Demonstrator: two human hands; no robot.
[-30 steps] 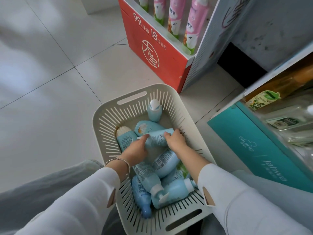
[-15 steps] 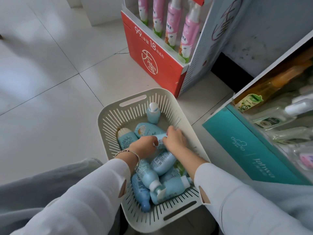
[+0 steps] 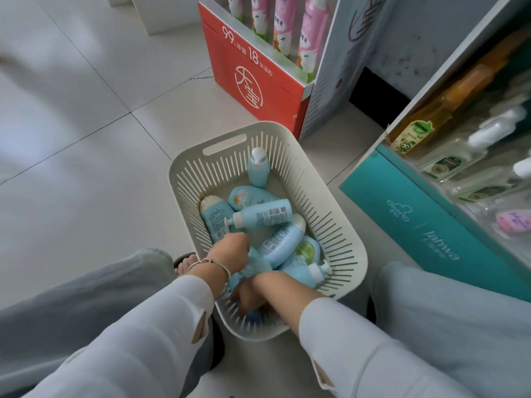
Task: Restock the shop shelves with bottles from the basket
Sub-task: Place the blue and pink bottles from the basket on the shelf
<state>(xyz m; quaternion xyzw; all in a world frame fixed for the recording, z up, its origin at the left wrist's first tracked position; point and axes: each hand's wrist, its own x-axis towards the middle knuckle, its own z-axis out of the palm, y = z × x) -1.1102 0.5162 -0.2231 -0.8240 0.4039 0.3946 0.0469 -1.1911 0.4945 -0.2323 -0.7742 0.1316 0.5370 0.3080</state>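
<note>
The cream slotted basket [image 3: 326,214] stood on the tiled floor [image 3: 86,145] between the person's knees. It was just near of a red display stand [image 3: 250,73] holding pink bottles [image 3: 310,35], and just left of a teal-fronted shelf [image 3: 431,234]. The light blue bottles [image 3: 281,239] lay heaped inside the basket. An upright bottle [image 3: 258,170] stood at its far end, and a pump bottle [image 3: 264,216] lay crosswise on top of the pile, nozzle pointing left.

Both hands were down in the basket. The left hand [image 3: 230,248], with a thin bracelet [image 3: 212,264] on its wrist, sat back-up in the middle of the pile, just near of the pump bottle's nozzle. Its fingers were buried among the bottles, so I could not tell how its grip stood or whether it had hold of anything. The right hand [image 3: 250,294] reached across under the left wrist toward the near left corner, fingers bent down over something blue. Blur hid whether that grip had closed on it.

On the shelf stood an amber bottle [image 3: 448,110] and clear bottles [image 3: 465,147] with white caps.
</note>
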